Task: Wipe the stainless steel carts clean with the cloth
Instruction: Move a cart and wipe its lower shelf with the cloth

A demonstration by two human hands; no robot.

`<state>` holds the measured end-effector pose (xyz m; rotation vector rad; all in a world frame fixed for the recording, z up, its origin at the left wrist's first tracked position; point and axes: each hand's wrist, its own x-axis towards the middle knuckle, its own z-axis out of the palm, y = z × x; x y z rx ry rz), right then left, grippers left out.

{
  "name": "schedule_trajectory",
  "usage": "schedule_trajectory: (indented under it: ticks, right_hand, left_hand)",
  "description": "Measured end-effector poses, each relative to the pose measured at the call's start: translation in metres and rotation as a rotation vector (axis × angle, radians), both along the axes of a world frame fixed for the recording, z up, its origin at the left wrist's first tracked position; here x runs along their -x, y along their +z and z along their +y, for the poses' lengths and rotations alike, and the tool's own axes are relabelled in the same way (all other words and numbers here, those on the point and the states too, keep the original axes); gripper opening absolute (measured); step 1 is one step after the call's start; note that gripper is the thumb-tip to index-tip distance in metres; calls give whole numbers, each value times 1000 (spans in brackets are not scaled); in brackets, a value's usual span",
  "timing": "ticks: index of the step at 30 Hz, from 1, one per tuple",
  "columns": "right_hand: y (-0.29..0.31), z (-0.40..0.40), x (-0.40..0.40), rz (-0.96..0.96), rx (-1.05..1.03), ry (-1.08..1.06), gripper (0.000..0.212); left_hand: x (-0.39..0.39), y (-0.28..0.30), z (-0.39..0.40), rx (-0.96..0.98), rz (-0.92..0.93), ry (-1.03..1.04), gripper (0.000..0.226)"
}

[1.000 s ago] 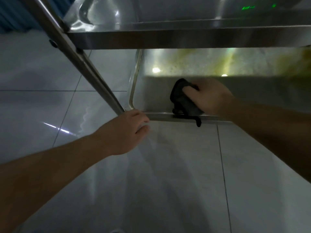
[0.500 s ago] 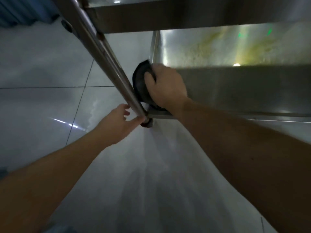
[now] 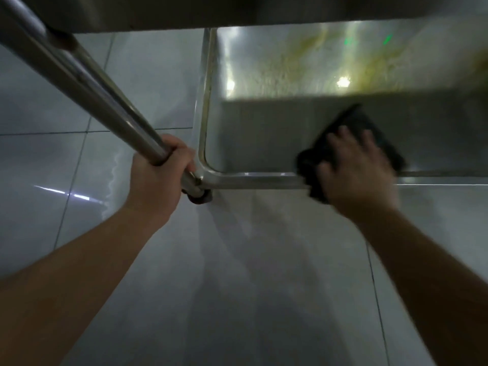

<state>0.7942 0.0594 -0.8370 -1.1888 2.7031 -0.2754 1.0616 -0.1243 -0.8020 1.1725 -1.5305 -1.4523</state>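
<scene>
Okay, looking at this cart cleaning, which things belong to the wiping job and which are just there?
Part of the job:
right hand pressing the dark cloth
bottom shelf with yellowish stains
left hand gripping the cart leg

Just there:
tiled floor
caster wheel

The upper shelf point(image 3: 237, 11) overhangs the lower shelf point(image 3: 264, 133), leaving a low gap between them. The slanted post point(image 3: 87, 83) bars the left corner, gripped by the left hand point(image 3: 158, 178). Open floor point(image 3: 250, 273) lies in front of the raised front rim point(image 3: 253, 179).
</scene>
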Motion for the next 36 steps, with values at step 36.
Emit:
schedule_trajectory:
  ticks: [36]
  right_hand:
    - [5, -136, 22, -52, 121, -174, 65]
  left_hand:
    - [14, 2, 11, 80, 67, 101, 11]
